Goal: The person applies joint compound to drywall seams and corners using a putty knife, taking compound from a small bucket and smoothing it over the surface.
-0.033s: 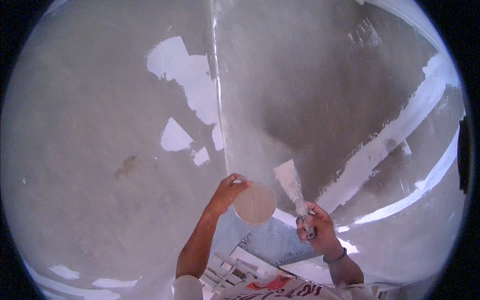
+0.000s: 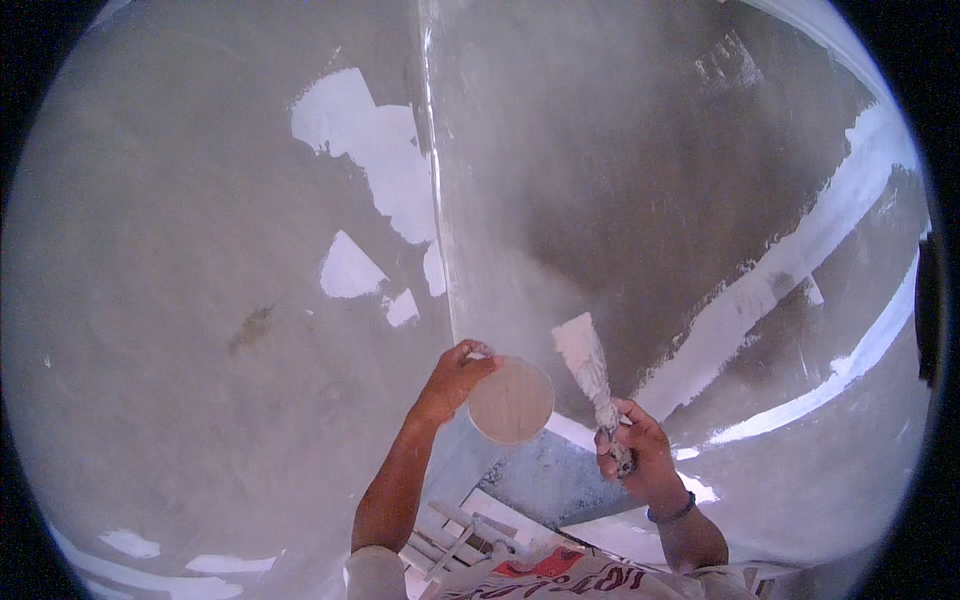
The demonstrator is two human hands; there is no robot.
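Near the wall corner, my left hand (image 2: 458, 378) is closed on the rim of a round tan disc-like thing (image 2: 511, 401); whether it is a lid or the top of a tub I cannot tell. My right hand (image 2: 640, 450) is wrapped around the dark, smeared handle of a putty knife (image 2: 583, 352). Its blade points up and is coated in pale putty. The knife is to the right of the round thing, apart from it and from the wall behind.
Two grey walls meet at a pale vertical corner line (image 2: 437, 190). White putty patches (image 2: 395, 180) mark the left wall, and a long white strip (image 2: 740, 310) slants across the right one. Below my hands are a bluish floor (image 2: 540, 480) and a light slatted frame (image 2: 455, 545).
Both hands have risen very slightly, carrying the round thing and the putty knife with them. The knife has also shifted a touch to the right. Both grips are unchanged.
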